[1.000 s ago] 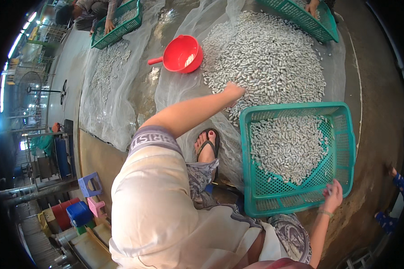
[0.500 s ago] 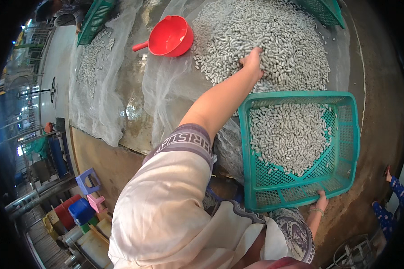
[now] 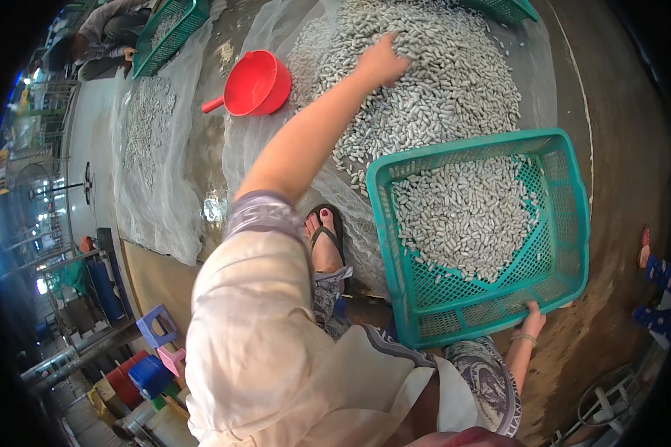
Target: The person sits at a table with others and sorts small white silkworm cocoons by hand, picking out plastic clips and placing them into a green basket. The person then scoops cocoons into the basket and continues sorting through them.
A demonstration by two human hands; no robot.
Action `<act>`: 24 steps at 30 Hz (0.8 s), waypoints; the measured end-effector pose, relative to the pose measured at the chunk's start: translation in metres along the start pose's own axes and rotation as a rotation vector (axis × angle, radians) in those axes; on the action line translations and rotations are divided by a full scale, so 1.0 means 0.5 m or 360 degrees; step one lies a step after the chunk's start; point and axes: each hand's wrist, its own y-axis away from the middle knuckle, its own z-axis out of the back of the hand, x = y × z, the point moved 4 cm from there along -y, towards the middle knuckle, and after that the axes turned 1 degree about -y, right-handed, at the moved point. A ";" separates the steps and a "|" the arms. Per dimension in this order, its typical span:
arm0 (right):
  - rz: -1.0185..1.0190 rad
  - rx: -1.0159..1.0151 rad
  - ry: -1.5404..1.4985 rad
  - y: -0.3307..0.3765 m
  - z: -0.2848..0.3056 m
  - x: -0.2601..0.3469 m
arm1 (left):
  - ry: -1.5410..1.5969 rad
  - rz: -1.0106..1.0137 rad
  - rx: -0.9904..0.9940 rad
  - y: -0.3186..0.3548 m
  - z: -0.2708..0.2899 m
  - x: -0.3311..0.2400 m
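Observation:
A wide heap of small, greyish-white oblong pieces (image 3: pixel 440 82), resembling cocoons, lies ahead of me. My left hand (image 3: pixel 384 59) reaches onto the far left part of this heap, a finger and the thumb apart; its other fingers are partly hidden. Close to my body, a green plastic basket (image 3: pixel 570 216) with slotted walls tilts toward me, and a layer of the same pieces covers much of its bottom. My right hand (image 3: pixel 531 324) grips the basket's near rim at the right. Left of the heap sits a red dipper (image 3: pixel 257 83) with a short handle.
Whitish netting (image 3: pixel 156 194) is spread on the wet floor, with more pieces scattered over it. Another green basket (image 3: pixel 173 33) stands at far left by a crouching person (image 3: pixel 101 33). Blue and pink stools (image 3: pixel 156 325) are at lower left. Someone's patterned trouser legs (image 3: pixel 660 279) show at right.
My left hand has moved farther out and to the left over the heap. The basket in my right hand has shifted slightly left and tilted. My foot in a sandal has come into view.

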 end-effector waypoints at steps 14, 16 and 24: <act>0.0085 0.0012 -0.0091 0.007 -0.004 -0.010 | -0.1870 -0.1178 0.0286 0.047 -0.091 0.128; 0.0142 -0.0025 -0.0073 0.005 0.016 -0.021 | -0.2036 -0.0674 0.0476 0.057 -0.108 0.065; 0.0503 0.0129 0.0011 0.057 -0.021 0.049 | -0.0605 -0.1606 0.0486 0.271 -0.379 -0.056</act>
